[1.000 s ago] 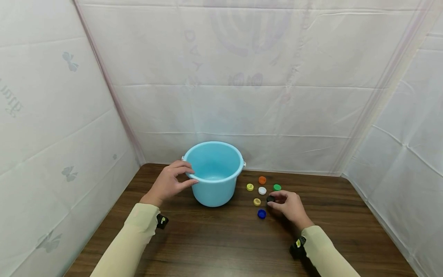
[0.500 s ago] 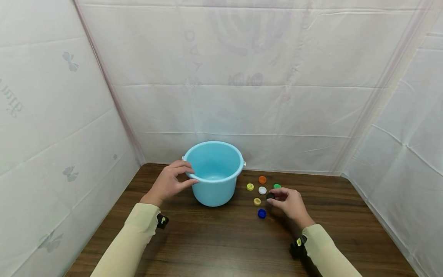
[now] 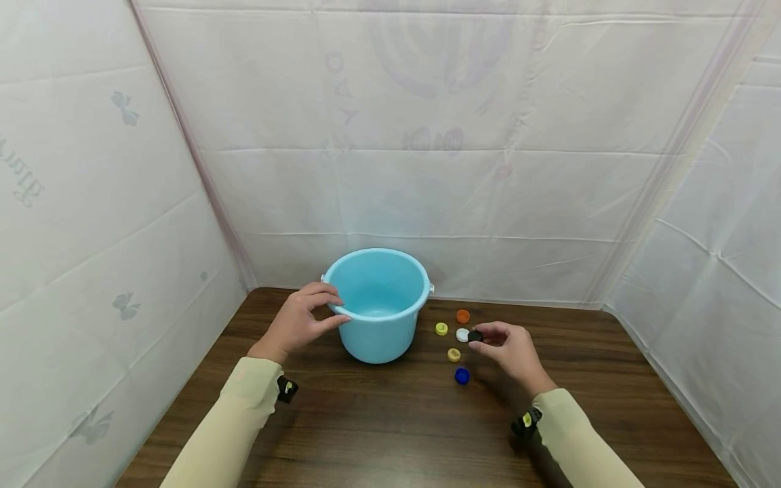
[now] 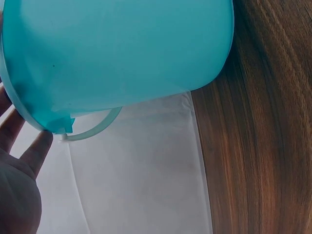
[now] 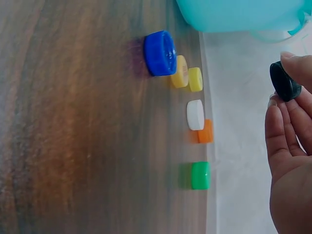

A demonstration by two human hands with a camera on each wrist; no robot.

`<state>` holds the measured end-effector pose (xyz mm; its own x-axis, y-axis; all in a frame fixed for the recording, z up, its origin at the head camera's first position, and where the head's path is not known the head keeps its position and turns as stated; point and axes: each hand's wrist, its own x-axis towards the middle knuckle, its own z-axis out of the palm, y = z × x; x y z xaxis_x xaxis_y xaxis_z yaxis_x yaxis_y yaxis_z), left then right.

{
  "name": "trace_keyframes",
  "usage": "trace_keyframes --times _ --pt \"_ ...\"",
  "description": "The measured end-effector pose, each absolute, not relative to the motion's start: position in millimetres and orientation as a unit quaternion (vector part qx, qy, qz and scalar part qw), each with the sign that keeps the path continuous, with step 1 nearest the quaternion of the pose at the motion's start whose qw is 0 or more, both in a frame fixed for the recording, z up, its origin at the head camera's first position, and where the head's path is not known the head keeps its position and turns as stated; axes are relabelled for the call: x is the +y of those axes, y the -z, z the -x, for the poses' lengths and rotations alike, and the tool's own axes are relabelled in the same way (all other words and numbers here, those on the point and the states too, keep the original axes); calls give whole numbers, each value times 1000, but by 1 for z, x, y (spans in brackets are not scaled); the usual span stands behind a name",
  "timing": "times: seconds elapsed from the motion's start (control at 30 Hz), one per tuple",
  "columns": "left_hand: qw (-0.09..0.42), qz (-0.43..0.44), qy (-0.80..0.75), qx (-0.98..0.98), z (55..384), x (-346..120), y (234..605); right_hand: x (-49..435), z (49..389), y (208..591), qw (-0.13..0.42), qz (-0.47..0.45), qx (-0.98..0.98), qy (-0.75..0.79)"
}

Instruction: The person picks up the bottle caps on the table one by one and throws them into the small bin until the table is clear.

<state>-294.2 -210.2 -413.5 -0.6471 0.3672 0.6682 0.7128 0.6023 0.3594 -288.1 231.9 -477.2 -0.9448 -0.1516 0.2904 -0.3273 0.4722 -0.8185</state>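
Observation:
A light blue bucket [image 3: 379,339] stands upright on the table. My left hand [image 3: 299,322] holds its rim on the left side, fingers over the edge and thumb at the near outer side. In the left wrist view, my left hand's fingers [image 4: 36,153] touch the rim beside the bucket's handle joint. Between thumb and fingers my right hand [image 3: 512,352] pinches a black bottle cap [image 5: 283,82], raised off the table. Close by lie a white cap [image 3: 462,335] and a green cap [image 5: 200,175], which my right hand hides in the head view.
More bottle caps lie right of the bucket: orange [image 3: 463,316], yellow [image 3: 441,329], darker yellow [image 3: 454,355] and blue [image 3: 462,376]. White sheeting [image 3: 390,183] rises behind the dark wooden table [image 3: 378,427] and at both sides.
My right hand has lifted the black cap from the table and shifted it slightly away from me. The green cap has become hidden in the head view. My left hand stays put.

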Motion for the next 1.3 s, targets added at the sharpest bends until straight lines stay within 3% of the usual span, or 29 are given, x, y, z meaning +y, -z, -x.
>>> trace_keyframes --times 1.3 --pt "284 319 310 -849 294 -210 414 201 290 431 120 -151 -838 -510"
